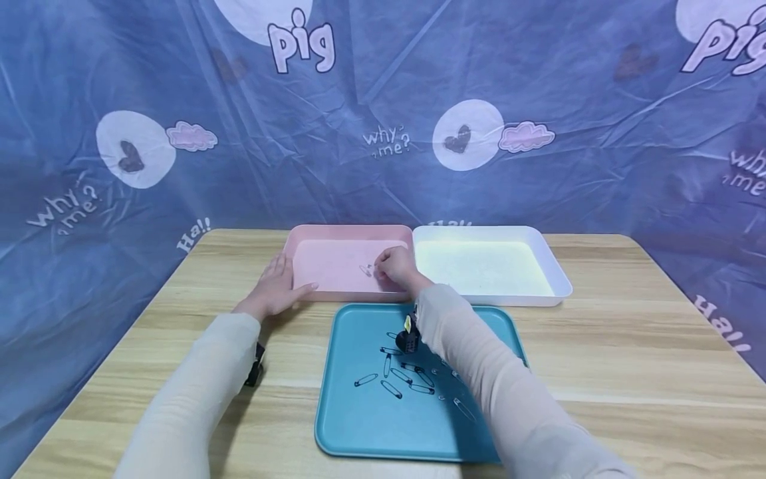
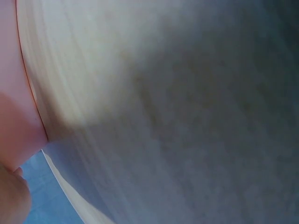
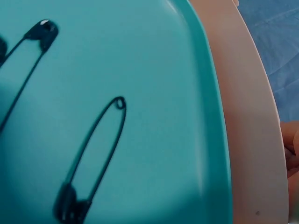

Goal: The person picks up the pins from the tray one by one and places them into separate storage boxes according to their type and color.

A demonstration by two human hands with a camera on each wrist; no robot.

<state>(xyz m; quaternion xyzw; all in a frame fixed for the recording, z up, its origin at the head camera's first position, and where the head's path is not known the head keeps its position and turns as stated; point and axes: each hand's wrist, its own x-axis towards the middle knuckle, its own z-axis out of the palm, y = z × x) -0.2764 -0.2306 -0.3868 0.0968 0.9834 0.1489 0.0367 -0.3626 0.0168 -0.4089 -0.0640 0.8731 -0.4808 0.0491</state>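
Your right grip (image 1: 396,264): curled, cannot tell if pinching; safety pin (image 1: 364,271): inside pink tray (image 1: 329,261), just left of that nearer grip, axis slanting; your left grip (image 1: 275,287): relaxed, touching tray's left end

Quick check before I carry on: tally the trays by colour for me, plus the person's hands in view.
Pink tray: 1
White tray: 1
Teal tray: 1
Hands: 2 (left hand and right hand)
Total: 5, made up of 3 trays and 2 hands
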